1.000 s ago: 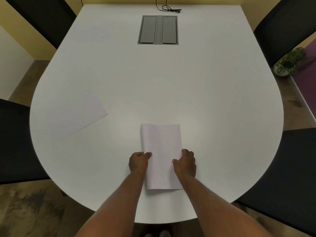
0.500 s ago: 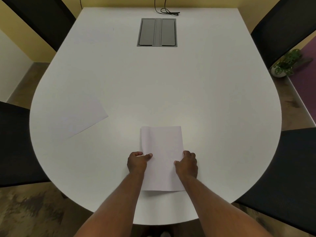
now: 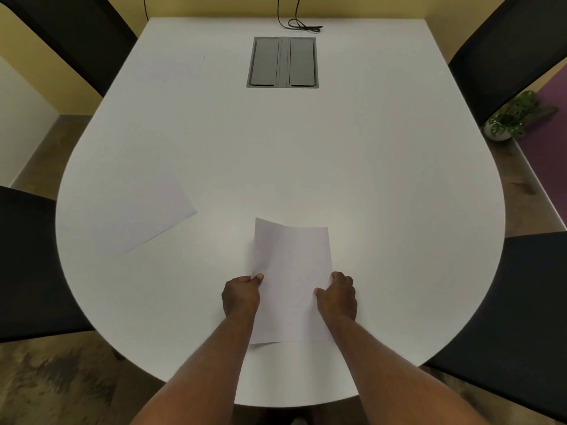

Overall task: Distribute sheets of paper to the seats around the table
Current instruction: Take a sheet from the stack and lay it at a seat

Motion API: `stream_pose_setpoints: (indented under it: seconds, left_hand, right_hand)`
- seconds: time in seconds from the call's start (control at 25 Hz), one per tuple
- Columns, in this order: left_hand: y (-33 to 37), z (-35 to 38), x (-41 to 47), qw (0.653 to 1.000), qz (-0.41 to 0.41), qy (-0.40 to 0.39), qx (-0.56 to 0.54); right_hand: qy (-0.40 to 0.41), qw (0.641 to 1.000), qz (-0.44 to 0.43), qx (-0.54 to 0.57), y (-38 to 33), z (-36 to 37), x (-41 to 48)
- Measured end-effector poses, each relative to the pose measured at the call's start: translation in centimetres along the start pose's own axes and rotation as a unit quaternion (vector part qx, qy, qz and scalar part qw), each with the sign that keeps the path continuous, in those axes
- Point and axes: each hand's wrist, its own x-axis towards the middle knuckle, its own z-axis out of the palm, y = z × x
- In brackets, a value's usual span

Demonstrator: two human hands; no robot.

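I hold a small stack of white paper (image 3: 293, 280) over the near part of the white table (image 3: 383, 194). My left hand (image 3: 241, 297) pinches its left edge, where the top sheet lifts and curls at the far left corner. My right hand (image 3: 337, 297) grips the right edge. One sheet (image 3: 144, 216) lies flat at the left seat. Another faint sheet (image 3: 170, 67) lies at the far left seat.
Black chairs stand at the near left (image 3: 27, 265), far left (image 3: 76, 35), far right (image 3: 509, 50) and near right (image 3: 527, 317). A grey cable hatch (image 3: 283, 62) sits in the table's far middle, with a black cable (image 3: 302, 24) behind it. A potted plant (image 3: 509, 121) is on the floor at right.
The far left corner of the top sheet has lifted and the left edge has curled up under my left hand. Both hands stay at the stack's sides.
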Motion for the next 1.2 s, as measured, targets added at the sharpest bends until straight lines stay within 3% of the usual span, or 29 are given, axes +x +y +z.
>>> stream_pose_setpoints:
  seconds: [0.2,0.4,0.8,0.92,1.2]
  left_hand:
    - [0.0,-1.1,-1.0,0.999,0.038,-0.015,0.025]
    - [1.8,-3.3,-2.8,0.983,0.086,-0.109,-0.12]
    - [7.7,-9.9,-6.7,0.93,0.14,-0.257,-0.221]
    - [9.0,-10.9,-7.8,0.927,0.158,-0.251,-0.227]
    - [10.9,-9.7,-12.6,0.943,0.221,-0.15,-0.198]
  right_hand:
    - [0.007,0.999,0.001,0.046,-1.1,-0.5,-0.8]
    - [-0.013,0.982,-0.005,0.188,-3.3,-3.0,-2.7]
    - [-0.071,0.927,-0.016,0.367,-7.9,-11.3,-6.3]
    - [-0.017,0.925,-0.046,0.378,-8.6,-13.5,-6.5]
    - [0.048,0.921,-0.157,0.353,-7.8,-20.9,-5.4]
